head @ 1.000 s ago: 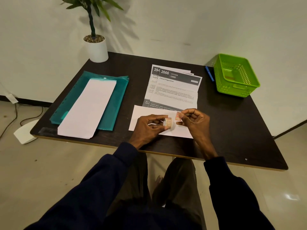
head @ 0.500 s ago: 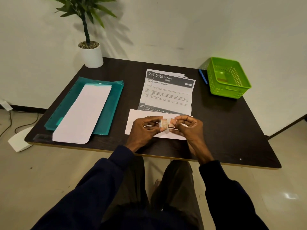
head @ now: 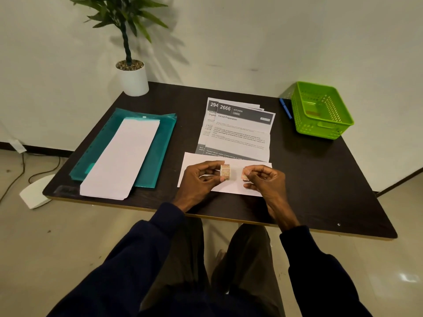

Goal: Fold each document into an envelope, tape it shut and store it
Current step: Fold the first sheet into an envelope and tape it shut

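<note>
Gripping tape roll point(head: 225, 172) in left hand point(head: 199, 181), right hand point(head: 266, 183) pinching tape piece point(head: 245, 176) over envelope point(head: 231, 189); limp piece may fold, self-stick

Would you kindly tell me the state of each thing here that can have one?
tape roll: held by the left hand above the envelope.
tape piece: pinched by the right hand; link to roll unclear.
envelope: flat on the table, no tape visible on it.
documents: stacked, unfolded, print up.
teal folder: flat, white sheet on top.
green basket: upright.
blue pen: lying beside the basket.
</note>
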